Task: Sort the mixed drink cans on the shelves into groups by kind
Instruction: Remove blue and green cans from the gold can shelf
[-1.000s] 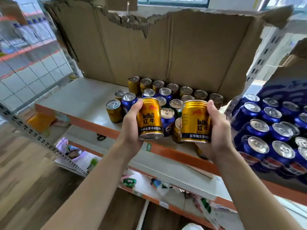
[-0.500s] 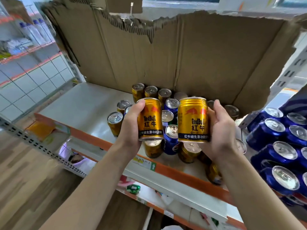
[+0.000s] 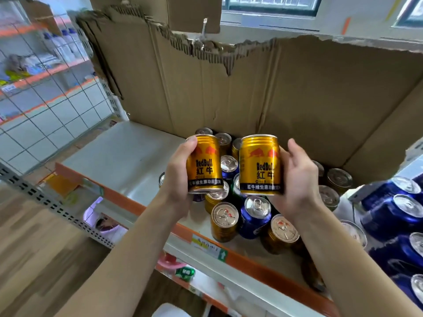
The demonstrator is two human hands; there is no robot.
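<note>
Each hand holds one upright gold can above the shelf point(image 3: 128, 156): the left hand point(image 3: 177, 177) has its grip wrapped around the left gold can point(image 3: 204, 164), the right hand point(image 3: 297, 179) around the right gold can point(image 3: 259, 164). Below them stand mixed gold and blue cans point(image 3: 254, 216); those behind are probably gold too.

The two held gold cans point(image 3: 259, 164) hide most of the mixed cluster point(image 3: 254, 216) behind them. The blue cans point(image 3: 393, 216) run off the right edge. The lower shelf point(image 3: 183, 271) is blurred.
</note>
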